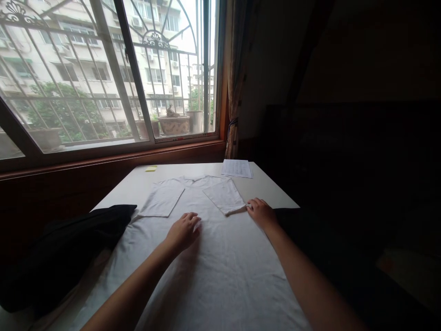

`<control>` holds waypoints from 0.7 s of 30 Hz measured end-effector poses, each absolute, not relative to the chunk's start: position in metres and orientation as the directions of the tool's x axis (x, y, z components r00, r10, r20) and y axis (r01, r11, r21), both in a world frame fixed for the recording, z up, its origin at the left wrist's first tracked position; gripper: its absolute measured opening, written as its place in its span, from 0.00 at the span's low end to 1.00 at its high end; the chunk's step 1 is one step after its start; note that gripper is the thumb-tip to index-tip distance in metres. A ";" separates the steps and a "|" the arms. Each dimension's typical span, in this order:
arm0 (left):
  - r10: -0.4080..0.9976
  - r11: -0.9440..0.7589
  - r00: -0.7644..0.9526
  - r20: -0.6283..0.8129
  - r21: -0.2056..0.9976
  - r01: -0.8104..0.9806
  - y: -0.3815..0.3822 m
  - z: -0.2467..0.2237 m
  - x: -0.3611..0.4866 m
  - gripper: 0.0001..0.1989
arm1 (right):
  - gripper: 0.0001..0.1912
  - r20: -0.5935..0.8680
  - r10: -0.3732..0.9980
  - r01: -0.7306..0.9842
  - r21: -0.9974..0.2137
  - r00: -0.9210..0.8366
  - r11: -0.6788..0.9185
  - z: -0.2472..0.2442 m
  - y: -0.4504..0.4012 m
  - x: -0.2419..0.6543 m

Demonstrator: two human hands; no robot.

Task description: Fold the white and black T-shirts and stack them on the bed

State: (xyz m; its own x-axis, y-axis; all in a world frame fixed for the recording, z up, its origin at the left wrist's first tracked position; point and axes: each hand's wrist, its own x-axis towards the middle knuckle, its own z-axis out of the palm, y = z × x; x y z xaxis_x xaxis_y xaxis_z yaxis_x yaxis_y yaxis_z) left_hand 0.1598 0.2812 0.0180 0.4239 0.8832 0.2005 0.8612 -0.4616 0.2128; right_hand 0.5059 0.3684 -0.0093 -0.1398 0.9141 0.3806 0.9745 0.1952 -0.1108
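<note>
A white T-shirt [220,257] lies spread on the white table, its neckline at the far end. Both short sleeves are folded inward over the chest, the left sleeve [163,201] and the right sleeve [225,195]. Over the middle of the shirt is my left hand [184,231], fingers loosely bent and apart, holding nothing; whether it touches the cloth is unclear. At the shirt's right edge, by the folded sleeve's outer corner, my right hand [262,212] has its fingertips closed on the fabric.
Dark cloth [72,248] is heaped on the left side, and more dark cloth [303,230] lies to the right. Printed papers [237,168] and a yellow sticky note [151,168] rest at the far end of the table [272,188]. Beyond stands a barred window [113,73] with a curtain [234,92].
</note>
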 end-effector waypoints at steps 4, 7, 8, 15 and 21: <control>0.889 -0.443 0.399 0.226 0.202 0.873 0.293 0.001 0.171 0.16 | 0.10 0.389 0.912 0.984 -0.056 -0.134 0.168 -0.008 0.365 0.504; 0.885 -0.444 0.392 0.253 0.198 0.874 0.292 -0.009 0.169 0.20 | 0.10 0.391 0.912 0.989 -0.025 -0.125 0.147 -0.008 0.366 0.504; 0.882 -0.451 0.398 0.254 0.200 0.870 0.292 -0.011 0.168 0.20 | 0.10 0.391 0.912 0.989 -0.017 -0.126 0.144 -0.008 0.366 0.504; 0.884 -0.442 0.389 0.259 0.192 0.876 0.294 -0.016 0.165 0.21 | 0.10 0.385 0.901 0.979 0.036 -0.199 0.201 -0.008 0.365 0.499; 0.867 -0.469 0.408 0.286 0.195 0.861 0.293 -0.017 0.163 0.18 | 0.11 0.385 0.881 0.958 0.037 -0.275 0.283 -0.010 0.366 0.498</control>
State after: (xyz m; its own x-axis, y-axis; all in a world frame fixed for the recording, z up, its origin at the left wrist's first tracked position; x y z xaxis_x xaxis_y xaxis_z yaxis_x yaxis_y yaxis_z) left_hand 0.1633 0.2929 -0.0169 0.4078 0.8671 0.2861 0.8612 -0.4694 0.1951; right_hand 0.4982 0.3663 -0.0099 -0.2753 0.8810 0.3847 0.9583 0.2833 0.0371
